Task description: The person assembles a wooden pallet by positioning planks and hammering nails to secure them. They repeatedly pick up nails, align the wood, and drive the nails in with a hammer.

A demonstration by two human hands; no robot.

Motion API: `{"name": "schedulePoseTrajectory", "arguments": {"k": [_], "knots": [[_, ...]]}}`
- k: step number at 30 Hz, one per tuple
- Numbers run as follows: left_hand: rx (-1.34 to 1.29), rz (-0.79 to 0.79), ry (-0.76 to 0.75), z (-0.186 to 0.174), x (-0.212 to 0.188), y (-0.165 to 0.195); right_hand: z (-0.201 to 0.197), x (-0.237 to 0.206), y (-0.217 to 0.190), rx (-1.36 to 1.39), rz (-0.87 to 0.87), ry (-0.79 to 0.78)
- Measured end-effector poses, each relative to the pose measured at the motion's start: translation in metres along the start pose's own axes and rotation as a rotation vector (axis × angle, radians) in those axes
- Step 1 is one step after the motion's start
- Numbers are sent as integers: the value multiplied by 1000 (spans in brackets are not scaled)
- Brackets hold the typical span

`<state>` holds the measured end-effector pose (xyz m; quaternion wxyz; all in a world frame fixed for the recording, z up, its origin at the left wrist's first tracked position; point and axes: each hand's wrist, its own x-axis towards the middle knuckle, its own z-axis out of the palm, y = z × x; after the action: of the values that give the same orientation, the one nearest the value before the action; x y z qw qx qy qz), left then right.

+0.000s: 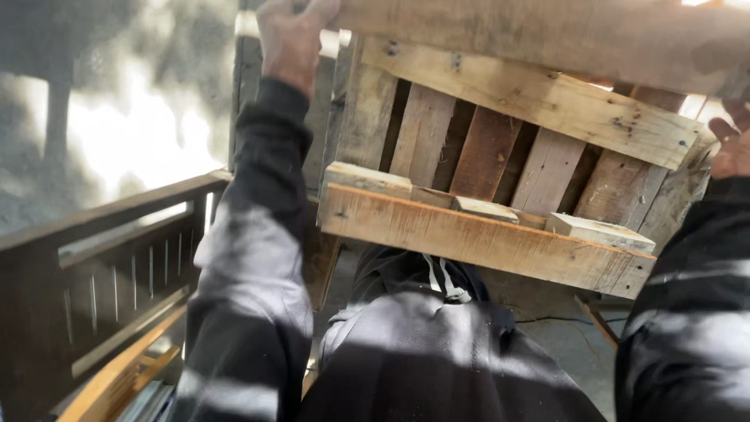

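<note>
2 hands are up on a wooden pallet (pixel 500 148) in the head view, which is the only view I have. I see the pallet raised and tilted in front of the camera, its slats running up and away and 3 cross boards facing me, the lowest one nearest my chest.

My left hand (pixel 291 35) is at the pallet's upper left corner, fingers curled over the edge of the top board, so it is clenched on the pallet. The dark sleeve (pixel 258 234) runs straight down from that corner.

My right hand (pixel 733 144) sits at the pallet's right edge, just under the top board. I see only a thumb and part of the palm pressed against the wood; whether the fingers wrap round it I cannot tell.

Below the pallet's lowest board I see dark clothing (pixel 422 344) with white stripes. Left of the pallet stands a dark wooden railing (pixel 117 258) with thin vertical slots, and below that, well left of the pallet, lie some light wooden planks (pixel 117 387). Under the pallet's right end a thin cable (pixel 547 319) crosses the grey floor.
</note>
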<state>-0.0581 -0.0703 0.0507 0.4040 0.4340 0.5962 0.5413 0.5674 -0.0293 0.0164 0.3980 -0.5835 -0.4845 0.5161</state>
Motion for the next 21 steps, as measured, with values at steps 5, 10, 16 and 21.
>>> {"name": "schedulePoseTrajectory", "arguments": {"k": [5, 10, 16, 21], "knots": [[272, -212, 110, -43, -168, 25, -24, -91, 6, -181, 228, 201], [15, -306, 321, -46, -270, -2, -27, -220, 17, -307, -38, 321], [199, -209, 249, -32, -282, -25, -21, -276, 37, -763, -168, 328], [755, 122, -171, -48, -276, -16, -33, -257, 38, -150, 142, 340]]}}
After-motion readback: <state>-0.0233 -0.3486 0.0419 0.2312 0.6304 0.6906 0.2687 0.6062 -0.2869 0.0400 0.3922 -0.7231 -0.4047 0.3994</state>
